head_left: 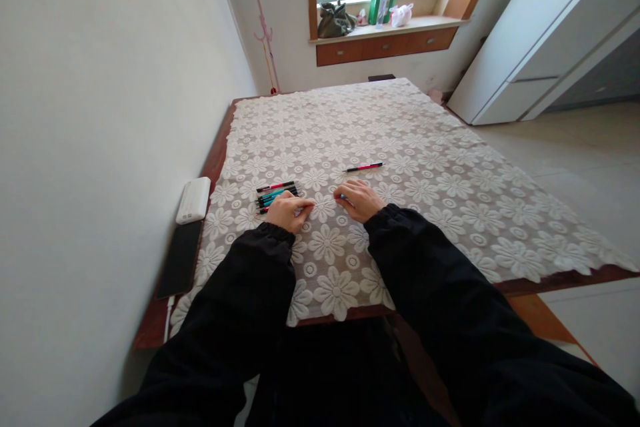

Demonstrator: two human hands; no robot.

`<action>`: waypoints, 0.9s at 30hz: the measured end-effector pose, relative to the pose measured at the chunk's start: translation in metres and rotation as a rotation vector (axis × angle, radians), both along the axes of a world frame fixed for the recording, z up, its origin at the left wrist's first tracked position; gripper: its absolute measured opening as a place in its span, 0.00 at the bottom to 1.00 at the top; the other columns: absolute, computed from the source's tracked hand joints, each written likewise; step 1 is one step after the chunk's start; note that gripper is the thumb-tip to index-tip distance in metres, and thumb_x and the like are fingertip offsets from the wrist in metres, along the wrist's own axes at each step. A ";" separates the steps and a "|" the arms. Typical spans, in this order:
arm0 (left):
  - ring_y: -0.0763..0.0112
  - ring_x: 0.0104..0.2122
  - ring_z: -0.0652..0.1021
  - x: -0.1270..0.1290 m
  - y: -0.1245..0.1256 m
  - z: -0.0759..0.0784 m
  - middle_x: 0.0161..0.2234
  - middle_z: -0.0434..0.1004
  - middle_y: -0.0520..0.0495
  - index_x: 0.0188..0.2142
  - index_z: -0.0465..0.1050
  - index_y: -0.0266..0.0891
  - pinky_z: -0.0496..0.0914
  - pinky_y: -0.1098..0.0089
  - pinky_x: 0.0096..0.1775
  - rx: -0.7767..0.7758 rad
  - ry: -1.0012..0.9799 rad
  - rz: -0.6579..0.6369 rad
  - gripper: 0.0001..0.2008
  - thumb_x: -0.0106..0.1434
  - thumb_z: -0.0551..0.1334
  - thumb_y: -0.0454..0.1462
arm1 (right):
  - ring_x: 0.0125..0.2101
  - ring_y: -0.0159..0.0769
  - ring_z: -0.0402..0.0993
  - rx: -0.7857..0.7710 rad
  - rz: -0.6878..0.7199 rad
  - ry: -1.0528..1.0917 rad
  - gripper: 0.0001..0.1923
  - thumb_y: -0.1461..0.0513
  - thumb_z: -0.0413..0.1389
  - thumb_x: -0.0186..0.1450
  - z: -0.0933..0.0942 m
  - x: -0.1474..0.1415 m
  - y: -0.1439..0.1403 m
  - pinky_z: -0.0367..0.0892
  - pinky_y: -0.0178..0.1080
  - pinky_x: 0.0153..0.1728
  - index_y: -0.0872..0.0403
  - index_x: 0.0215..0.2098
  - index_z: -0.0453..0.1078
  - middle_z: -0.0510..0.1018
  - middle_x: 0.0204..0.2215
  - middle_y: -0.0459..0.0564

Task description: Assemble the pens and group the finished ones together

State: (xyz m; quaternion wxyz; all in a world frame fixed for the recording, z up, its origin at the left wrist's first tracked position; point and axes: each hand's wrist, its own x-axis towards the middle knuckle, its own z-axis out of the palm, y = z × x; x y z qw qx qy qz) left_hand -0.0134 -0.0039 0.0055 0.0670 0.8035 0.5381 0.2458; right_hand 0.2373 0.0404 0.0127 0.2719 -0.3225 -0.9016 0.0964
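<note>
My left hand [289,212] is closed in a pinch on one end of a thin pale stick [324,203], low over the tablecloth. Fingers of my right hand [361,200] are pinched at its other end, where a small teal bit shows between them. Whether the teal bit and the stick are one piece, I cannot tell. Several pens [273,197] with teal and black barrels lie side by side by my left hand, partly hidden by it. At their far side is a red and black pen [276,187]. Another red and black pen [365,167] lies beyond my right hand.
A white lace tablecloth [327,243] covers the wooden table. Along the left edge, against the wall, are a white power bank [193,201] and a dark phone [180,260] with a white cable [168,320]. Bags and a bottle stand on the windowsill [370,31] beyond.
</note>
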 end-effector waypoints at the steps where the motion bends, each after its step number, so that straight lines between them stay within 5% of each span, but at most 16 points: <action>1: 0.61 0.37 0.75 0.000 0.000 0.000 0.36 0.85 0.51 0.43 0.84 0.49 0.72 0.62 0.43 -0.002 -0.002 -0.002 0.12 0.66 0.62 0.44 | 0.40 0.45 0.71 0.006 -0.002 -0.003 0.06 0.63 0.52 0.69 0.000 0.000 0.000 0.63 0.44 0.45 0.51 0.37 0.70 0.78 0.35 0.52; 27: 0.62 0.36 0.74 0.001 -0.002 0.002 0.38 0.85 0.50 0.43 0.84 0.48 0.70 0.65 0.39 -0.049 0.037 -0.001 0.12 0.66 0.62 0.43 | 0.35 0.39 0.70 -0.011 0.113 0.189 0.06 0.65 0.49 0.71 -0.005 -0.007 -0.003 0.66 0.38 0.38 0.52 0.37 0.66 0.74 0.33 0.50</action>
